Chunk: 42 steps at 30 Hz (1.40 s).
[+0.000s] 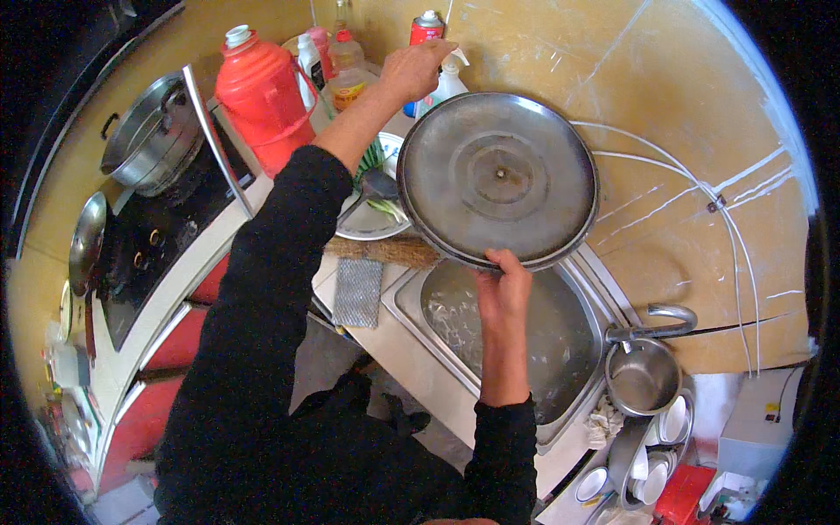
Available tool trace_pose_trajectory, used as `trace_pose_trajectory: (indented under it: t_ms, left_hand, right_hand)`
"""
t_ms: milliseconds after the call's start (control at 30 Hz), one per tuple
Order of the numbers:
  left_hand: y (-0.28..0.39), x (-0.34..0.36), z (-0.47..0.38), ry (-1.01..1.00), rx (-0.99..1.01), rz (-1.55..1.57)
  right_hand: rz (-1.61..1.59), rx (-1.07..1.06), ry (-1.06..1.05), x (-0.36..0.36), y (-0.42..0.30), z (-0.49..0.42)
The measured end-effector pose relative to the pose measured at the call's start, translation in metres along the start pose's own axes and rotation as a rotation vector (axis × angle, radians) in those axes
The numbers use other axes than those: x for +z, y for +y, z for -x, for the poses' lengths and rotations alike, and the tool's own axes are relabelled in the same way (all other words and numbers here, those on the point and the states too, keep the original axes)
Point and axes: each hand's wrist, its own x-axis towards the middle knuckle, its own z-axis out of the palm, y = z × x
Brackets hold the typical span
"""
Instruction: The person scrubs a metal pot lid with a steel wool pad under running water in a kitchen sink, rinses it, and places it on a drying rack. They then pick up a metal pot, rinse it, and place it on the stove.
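A round metal pot lid (501, 174) is tilted up above the sink, its broad face towards me. My right hand (505, 289) grips its lower rim, thumb over the edge. My left hand (417, 69) is raised at the back, in front of a white-nozzled spray bottle (448, 84) and near a red spray can (426, 28); its fingertips are close together, and whether it touches either cannot be told. Below the lid, the steel sink basin (446, 315) holds cloudy water. Partly behind the lid is a plate (367, 230) with green onions and a dark ladle.
A red thermos (262, 98) stands left of several bottles. On the stove at left are a steamer pot (157, 138) and a pan (88, 239). A silver scouring cloth (358, 292) lies beside the sink. Right of the faucet (656, 321) are a small steel pot (643, 377) and bowls.
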Motion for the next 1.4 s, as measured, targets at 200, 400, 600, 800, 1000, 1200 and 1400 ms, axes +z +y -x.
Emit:
trace_pose_trajectory:
  t_ms: [200, 400, 600, 800, 1000, 1200, 1400]
  left_hand:
    - [-0.014, 0.028, -0.042, -0.194, 0.11, -0.092]
    - [-0.034, 0.047, -0.047, -0.305, 0.199, -0.018]
    - [-0.042, 0.053, -0.032, -0.134, 0.261, 0.087]
    - [-0.043, 0.056, -0.033, -0.174, 0.225, 0.089]
    - [-0.034, 0.05, -0.039, -0.27, 0.181, 0.044]
    - [-0.042, 0.061, -0.046, -0.234, 0.239, 0.065]
    - [-0.051, 0.071, -0.059, -0.323, 0.234, 0.046]
  right_hand:
    - [-0.019, -0.035, 0.003, 0.037, 0.007, -0.033]
    - [-0.002, -0.077, 0.043, 0.06, 0.015, -0.048]
    - [-0.043, -0.082, 0.014, 0.065, 0.02, -0.056]
    - [-0.019, -0.089, -0.002, 0.067, 0.023, -0.055]
    - [-0.042, -0.085, 0.006, 0.066, 0.022, -0.053]
    - [-0.076, -0.094, -0.003, 0.05, 0.025, -0.048]
    - [-0.1, -0.13, 0.014, 0.031, 0.03, -0.031]
